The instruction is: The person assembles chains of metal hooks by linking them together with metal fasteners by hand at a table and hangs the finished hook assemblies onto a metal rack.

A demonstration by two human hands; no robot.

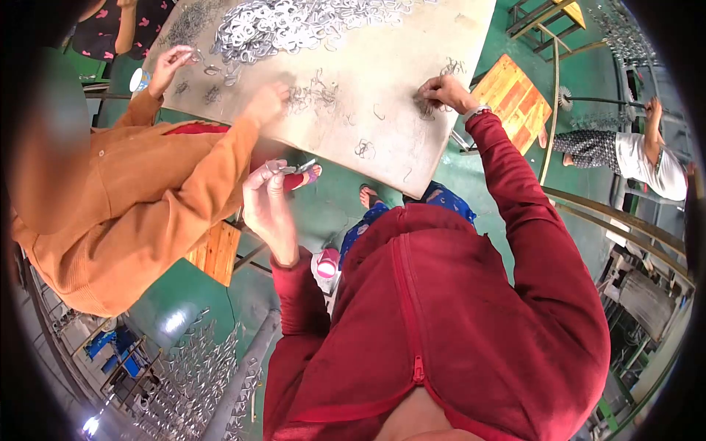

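My left hand (268, 209) is raised beside the table's near edge, thumb and fingers pinched on a small silvery metal piece (300, 167). Its exact kind is too small to tell. On the right, my right hand (446, 93) rests at the tabletop with its fingertips closed together over a little heap of thin bent wire pieces (427, 112). Whether a wire is between those fingertips is hidden. Another small wire heap (453, 67) lies just beyond this hand. More wire pieces (316, 95) are scattered mid-table, with a small cluster (364, 149) nearer me.
A large pile of silvery metal hook-like parts (272, 29) covers the far part of the table (397, 44). At my left a co-worker in an orange top (147, 213) reaches over the table. Wooden stools (512, 103) stand nearby. Another person (632, 154) is at the right.
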